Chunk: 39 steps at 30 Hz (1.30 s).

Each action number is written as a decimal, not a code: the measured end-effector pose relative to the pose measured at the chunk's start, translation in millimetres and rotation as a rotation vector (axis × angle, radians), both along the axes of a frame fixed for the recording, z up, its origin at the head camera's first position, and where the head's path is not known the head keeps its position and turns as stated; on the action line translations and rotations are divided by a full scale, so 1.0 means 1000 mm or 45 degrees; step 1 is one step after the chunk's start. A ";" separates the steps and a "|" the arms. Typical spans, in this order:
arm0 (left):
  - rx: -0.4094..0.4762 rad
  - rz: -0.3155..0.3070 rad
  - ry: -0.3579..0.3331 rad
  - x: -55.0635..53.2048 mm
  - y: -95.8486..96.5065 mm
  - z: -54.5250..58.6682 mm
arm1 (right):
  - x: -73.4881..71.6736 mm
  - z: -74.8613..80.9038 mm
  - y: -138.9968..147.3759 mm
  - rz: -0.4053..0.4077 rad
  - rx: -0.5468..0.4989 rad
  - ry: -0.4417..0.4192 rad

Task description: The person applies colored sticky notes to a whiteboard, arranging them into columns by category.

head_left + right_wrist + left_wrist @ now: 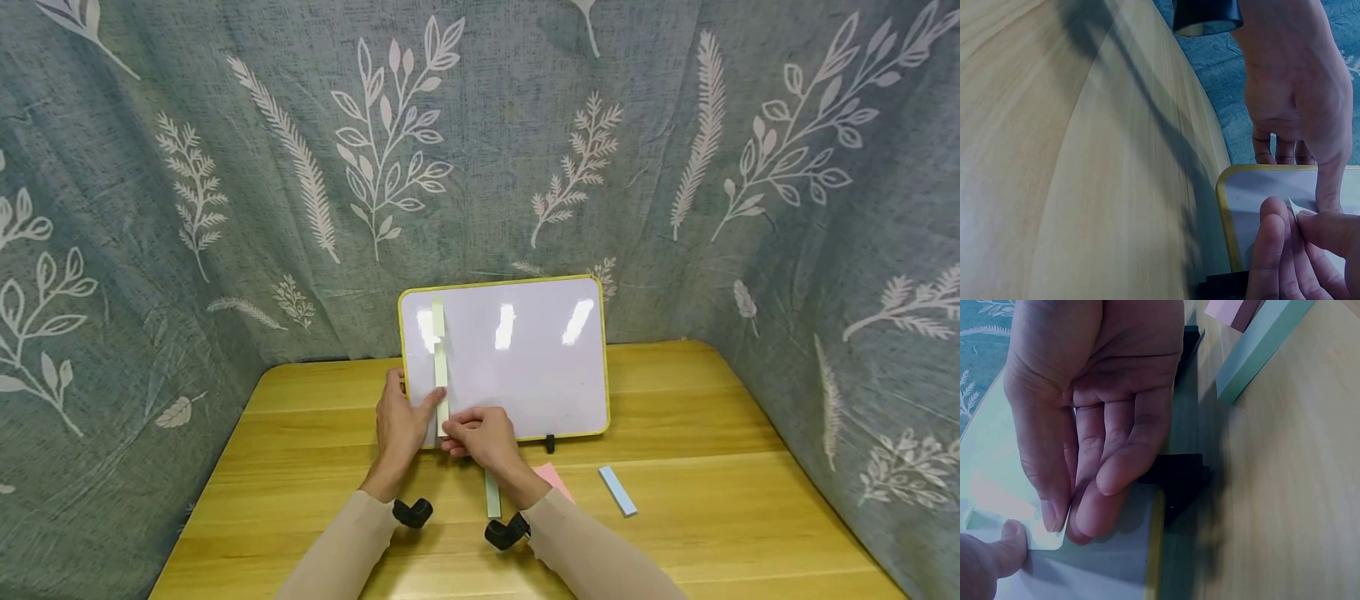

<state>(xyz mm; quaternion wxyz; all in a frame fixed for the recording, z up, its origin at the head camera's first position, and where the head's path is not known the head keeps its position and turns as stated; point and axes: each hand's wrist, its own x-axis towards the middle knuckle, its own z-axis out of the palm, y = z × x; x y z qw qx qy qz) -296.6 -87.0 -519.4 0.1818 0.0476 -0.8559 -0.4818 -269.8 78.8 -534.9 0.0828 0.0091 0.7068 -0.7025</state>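
On the near part of the tabletop [675,408], a green pad [492,497] and a pink pad [553,478] lie by the right forearm, with a blue pad [618,491] farther right.

Beyond them, the right hand [486,437] pinches the lower end of the low strip [443,415] between thumb and fingers. The left hand [402,427] grips the board's left edge, fingers behind, thumb pressing the strip's upper part against the front. The step in hand appears to be fixing this strip in line below the others; the next move probably calls for smoothing its lower end flat while the thumb holds the rest, lest it skew.

The low strip is narrow, pale yellow-green and thin as paper, at the lower left of the board [525,375]; the right wrist view shows a corner standing up from the surface. Above it are the middle strip [441,367] and the top strip [438,320], in a near-straight column on the white, yellow-rimmed board, which leans back before the leaf-patterned cloth [495,217].
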 end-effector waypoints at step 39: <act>-0.045 -0.061 -0.025 -0.001 -0.008 0.000 | 0.007 0.002 0.010 0.018 0.056 0.066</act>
